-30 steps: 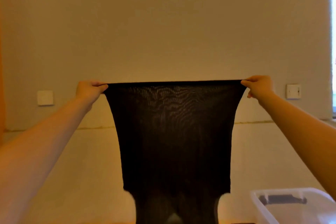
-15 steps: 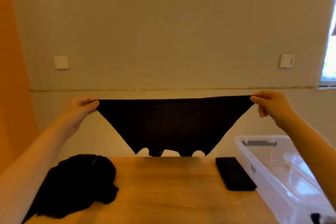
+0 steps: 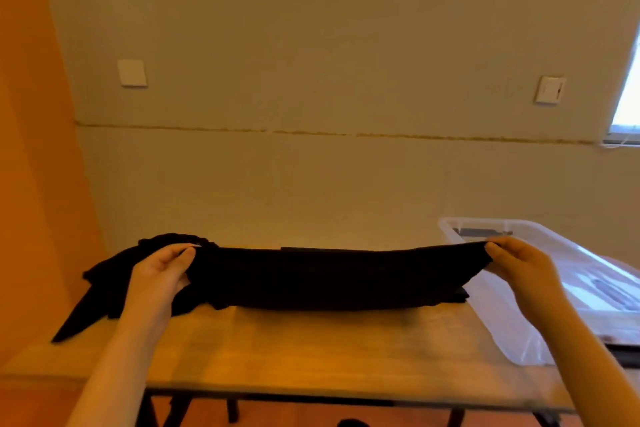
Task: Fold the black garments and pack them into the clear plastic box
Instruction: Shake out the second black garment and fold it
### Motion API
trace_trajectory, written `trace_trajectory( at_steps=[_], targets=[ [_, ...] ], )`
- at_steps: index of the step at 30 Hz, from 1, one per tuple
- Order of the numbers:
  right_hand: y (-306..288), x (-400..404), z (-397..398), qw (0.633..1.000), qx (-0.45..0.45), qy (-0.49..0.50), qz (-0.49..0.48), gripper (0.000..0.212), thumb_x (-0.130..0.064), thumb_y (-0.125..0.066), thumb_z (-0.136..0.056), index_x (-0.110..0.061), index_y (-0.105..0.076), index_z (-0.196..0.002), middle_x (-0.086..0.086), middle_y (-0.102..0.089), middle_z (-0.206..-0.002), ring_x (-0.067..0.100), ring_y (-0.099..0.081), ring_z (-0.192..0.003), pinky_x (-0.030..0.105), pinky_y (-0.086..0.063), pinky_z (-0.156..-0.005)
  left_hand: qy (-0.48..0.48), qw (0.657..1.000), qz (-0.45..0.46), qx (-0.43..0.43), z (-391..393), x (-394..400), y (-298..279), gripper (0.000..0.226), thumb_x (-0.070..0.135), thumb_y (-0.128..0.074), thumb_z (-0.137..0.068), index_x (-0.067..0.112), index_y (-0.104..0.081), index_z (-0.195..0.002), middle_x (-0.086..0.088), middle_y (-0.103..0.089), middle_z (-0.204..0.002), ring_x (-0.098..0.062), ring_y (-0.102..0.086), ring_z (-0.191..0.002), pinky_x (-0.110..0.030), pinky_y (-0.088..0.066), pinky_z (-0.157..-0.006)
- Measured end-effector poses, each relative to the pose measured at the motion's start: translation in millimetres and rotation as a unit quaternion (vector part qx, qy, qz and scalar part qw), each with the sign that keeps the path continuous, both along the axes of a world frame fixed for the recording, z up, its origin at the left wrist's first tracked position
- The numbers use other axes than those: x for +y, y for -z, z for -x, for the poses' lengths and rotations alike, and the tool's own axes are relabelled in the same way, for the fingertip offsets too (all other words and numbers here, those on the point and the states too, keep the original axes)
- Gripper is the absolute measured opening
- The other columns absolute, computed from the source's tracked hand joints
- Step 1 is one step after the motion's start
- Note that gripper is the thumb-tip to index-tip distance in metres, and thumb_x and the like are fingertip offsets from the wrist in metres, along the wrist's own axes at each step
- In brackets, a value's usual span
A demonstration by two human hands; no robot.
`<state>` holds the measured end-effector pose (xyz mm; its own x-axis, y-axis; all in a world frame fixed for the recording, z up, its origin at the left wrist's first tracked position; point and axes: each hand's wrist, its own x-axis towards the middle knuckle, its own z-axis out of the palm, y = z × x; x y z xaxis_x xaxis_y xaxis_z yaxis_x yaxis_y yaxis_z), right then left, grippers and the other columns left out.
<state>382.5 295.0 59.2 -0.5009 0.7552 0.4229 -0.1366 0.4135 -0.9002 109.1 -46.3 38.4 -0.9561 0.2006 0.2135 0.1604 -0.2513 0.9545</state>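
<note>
While your left hand (image 3: pixel 157 274) pinches one top corner of the garment (image 3: pixel 329 279) and your right hand (image 3: pixel 516 262) pinches the other, the cloth hangs stretched between them, its lower edge bunched on the table (image 3: pixel 294 347). Your fingers on both sides are curled and closed on the fabric, thumbs on the near side. The garment spans the middle of the table, from beside the pile (image 3: pixel 114 274) to the near rim of the box (image 3: pixel 526 329). The pile, a heap of more black cloth, lies at the left end of the table, partly behind your left hand, with one end trailing to the table's left edge. The box sits at the right end, open on top; something dark shows at its far end, too blurred to tell what. Your right hand is over its left wall.
</note>
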Motion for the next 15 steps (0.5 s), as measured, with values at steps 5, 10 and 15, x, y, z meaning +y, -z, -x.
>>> trace_trajectory(
  at_steps=[5, 10, 15],
  targets=[
    [29, -2, -9, 0.999, 0.017, -0.022, 0.038, 0.094, -0.082, -0.070, -0.021, -0.016, -0.066, -0.087, 0.004, -0.071, -0.080, 0.011, -0.068, -0.075, 0.017, -0.056, -0.065, -0.041, 0.999, -0.015, -0.008, -24, 1, 18, 0.015, 0.007, -0.049, -0.095, 0.010, -0.064, -0.099, 0.000, -0.064, -0.092, -0.011, -0.060, -0.087, -0.026, -0.047, -0.071],
    [37, -12, -24, 0.999, 0.022, -0.014, 0.041, 0.094, -0.081, -0.071, -0.018, -0.016, -0.066, -0.085, 0.002, -0.071, -0.078, 0.008, -0.068, -0.072, 0.016, -0.055, -0.061, -0.048, 0.999, 0.004, 0.016, -34, -10, 30, 0.017, 0.008, -0.049, -0.094, 0.012, -0.065, -0.101, 0.002, -0.064, -0.093, -0.010, -0.060, -0.089, -0.026, -0.046, -0.073],
    [41, -23, -45, 0.999, 0.026, -0.023, 0.029, 0.094, -0.080, -0.072, -0.019, -0.015, -0.066, -0.086, -0.004, -0.073, -0.076, 0.008, -0.069, -0.070, 0.015, -0.055, -0.060, -0.051, 0.998, 0.018, 0.041, -45, -30, 35, 0.017, 0.008, -0.051, -0.093, 0.010, -0.064, -0.104, -0.002, -0.065, -0.096, -0.015, -0.061, -0.092, -0.030, -0.049, -0.078]
  ],
)
